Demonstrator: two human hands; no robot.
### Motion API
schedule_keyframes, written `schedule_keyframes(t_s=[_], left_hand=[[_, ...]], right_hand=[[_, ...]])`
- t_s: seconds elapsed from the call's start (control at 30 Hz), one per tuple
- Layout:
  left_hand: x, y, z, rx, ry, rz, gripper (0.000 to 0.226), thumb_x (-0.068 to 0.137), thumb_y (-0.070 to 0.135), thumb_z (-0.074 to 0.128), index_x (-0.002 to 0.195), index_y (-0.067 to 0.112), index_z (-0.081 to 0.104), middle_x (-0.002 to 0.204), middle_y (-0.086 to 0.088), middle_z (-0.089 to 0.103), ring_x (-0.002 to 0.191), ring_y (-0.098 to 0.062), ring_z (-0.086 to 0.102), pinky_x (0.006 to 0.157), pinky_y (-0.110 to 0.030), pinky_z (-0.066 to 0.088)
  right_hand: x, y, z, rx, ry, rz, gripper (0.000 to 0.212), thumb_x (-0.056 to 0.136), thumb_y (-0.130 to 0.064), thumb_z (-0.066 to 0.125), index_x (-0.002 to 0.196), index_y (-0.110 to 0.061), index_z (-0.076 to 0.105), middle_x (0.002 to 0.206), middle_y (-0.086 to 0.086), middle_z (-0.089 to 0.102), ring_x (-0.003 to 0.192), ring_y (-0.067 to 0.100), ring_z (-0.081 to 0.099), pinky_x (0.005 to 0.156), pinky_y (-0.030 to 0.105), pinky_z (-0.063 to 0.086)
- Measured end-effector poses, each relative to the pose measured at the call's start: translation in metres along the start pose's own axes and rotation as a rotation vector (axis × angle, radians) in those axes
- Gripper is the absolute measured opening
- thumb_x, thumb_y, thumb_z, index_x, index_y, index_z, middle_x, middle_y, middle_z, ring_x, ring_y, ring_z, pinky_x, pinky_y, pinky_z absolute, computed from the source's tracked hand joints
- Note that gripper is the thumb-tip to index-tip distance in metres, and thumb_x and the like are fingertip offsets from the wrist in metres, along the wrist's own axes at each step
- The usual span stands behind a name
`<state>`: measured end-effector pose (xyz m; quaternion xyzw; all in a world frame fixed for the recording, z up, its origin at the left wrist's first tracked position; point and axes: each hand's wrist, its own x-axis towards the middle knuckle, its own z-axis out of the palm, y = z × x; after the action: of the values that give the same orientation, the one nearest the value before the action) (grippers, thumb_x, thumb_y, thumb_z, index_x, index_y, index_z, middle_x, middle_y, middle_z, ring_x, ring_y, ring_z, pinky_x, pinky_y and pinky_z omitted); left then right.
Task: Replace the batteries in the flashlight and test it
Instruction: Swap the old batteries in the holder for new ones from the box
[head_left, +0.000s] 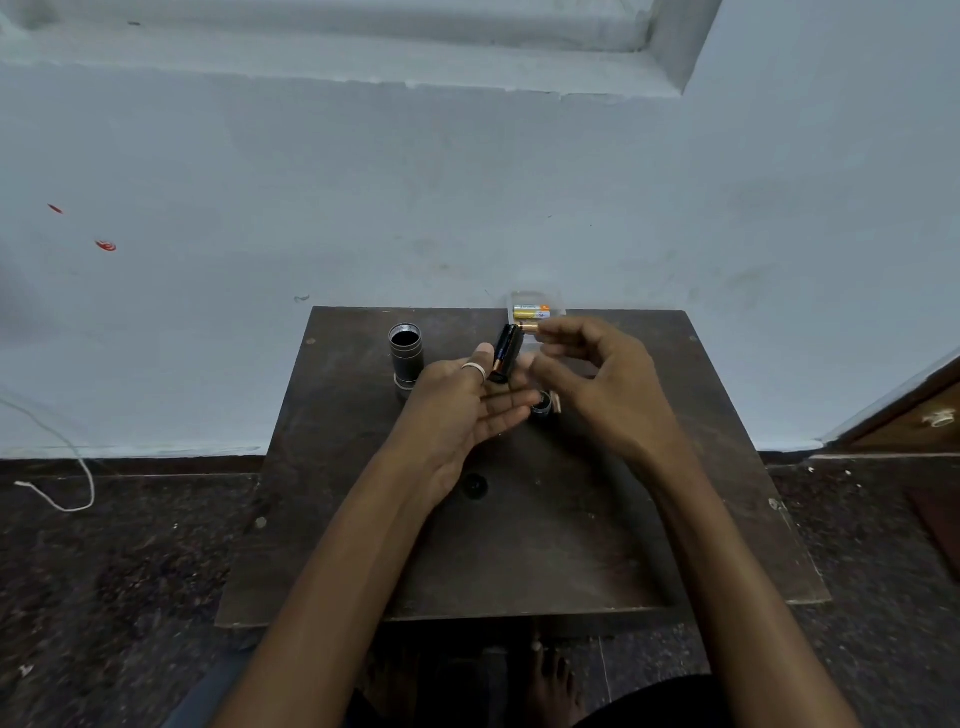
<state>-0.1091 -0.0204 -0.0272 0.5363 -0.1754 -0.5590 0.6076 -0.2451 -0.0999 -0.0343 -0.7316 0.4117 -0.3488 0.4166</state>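
Note:
The black flashlight body (407, 359) stands upright with its open end up at the table's far left. My left hand (460, 410), palm up with a ring on one finger, holds a black battery holder (506, 354) that has a copper-and-black battery in it. My right hand (597, 384) hovers just right of the holder, with thumb and fingertips pinched near its top end. Whether they grip anything is unclear. The flashlight's tail cap (543, 405) lies on the table below the hands, partly hidden. A clear pack with gold batteries (532, 313) sits at the far edge.
The small dark wooden table (519, 545) stands against a pale blue wall. A dark round mark (474, 486) shows on the tabletop under my left wrist. A white cord (67, 467) lies on the floor at left. My bare foot (550, 680) is under the near edge.

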Motion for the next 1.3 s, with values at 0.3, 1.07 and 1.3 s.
schedule_keyframes(t_s=[0.3, 1.07, 1.3], left_hand=[[0.001, 0.000, 0.001, 0.047, -0.061, 0.033, 0.032, 0.103, 0.032, 0.048, 0.109, 0.008, 0.069, 0.098, -0.007, 0.078, 0.089, -0.016, 0.075, 0.068, -0.024, 0.059], [0.003, -0.003, 0.001, 0.132, -0.007, 0.102, 0.026, 0.104, 0.021, 0.047, 0.097, 0.010, 0.069, 0.089, -0.012, 0.069, 0.082, -0.017, 0.068, 0.078, -0.030, 0.062], [0.007, -0.005, 0.001, 0.115, 0.030, 0.103, 0.029, 0.104, 0.021, 0.047, 0.100, 0.003, 0.069, 0.088, -0.012, 0.070, 0.077, -0.010, 0.071, 0.070, -0.023, 0.059]], right_hand=[[-0.002, -0.002, 0.007, -0.038, -0.060, -0.111, 0.056, 0.076, -0.022, 0.084, 0.128, -0.023, 0.065, 0.115, -0.010, 0.072, 0.107, 0.001, 0.067, 0.081, 0.035, 0.061], [-0.002, 0.000, 0.013, -0.116, -0.030, -0.221, 0.049, 0.070, -0.022, 0.089, 0.109, -0.020, 0.059, 0.109, -0.004, 0.063, 0.104, 0.008, 0.061, 0.065, 0.026, 0.056], [-0.002, 0.000, 0.015, -0.122, -0.001, -0.233, 0.048, 0.068, -0.022, 0.089, 0.105, -0.018, 0.058, 0.102, -0.005, 0.062, 0.095, 0.009, 0.059, 0.069, 0.018, 0.046]])
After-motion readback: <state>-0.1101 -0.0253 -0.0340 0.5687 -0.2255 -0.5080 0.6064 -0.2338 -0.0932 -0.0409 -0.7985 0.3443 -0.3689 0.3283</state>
